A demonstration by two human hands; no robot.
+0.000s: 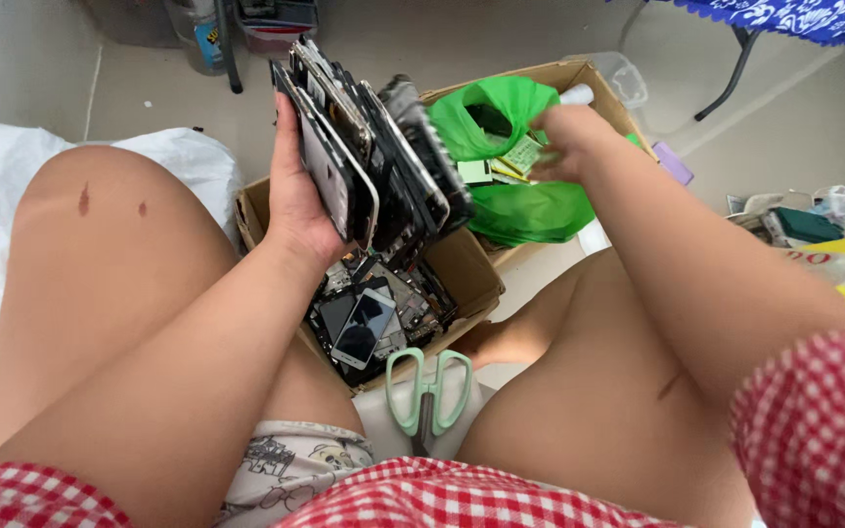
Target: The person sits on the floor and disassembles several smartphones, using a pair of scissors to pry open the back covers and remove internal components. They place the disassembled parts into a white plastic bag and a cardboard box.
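Several phone frames (374, 161) stand fanned in our left hand (297, 200), fingers wrapped behind them, above the cardboard box (466, 269). Our right hand (557, 137) pinches a white-tipped tool (576, 95) over the green bag (525, 210) at the box's far edge.

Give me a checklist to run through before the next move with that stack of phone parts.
1. Left hand grips the stack of phone parts: ok.
2. Stack squared up: not ok, pieces fan out.
3. Right hand free: cannot tell, blurred over the green bag.
4. Cardboard box under the stack: ok.
5. Scissors away from both hands: ok, they lie between the legs.
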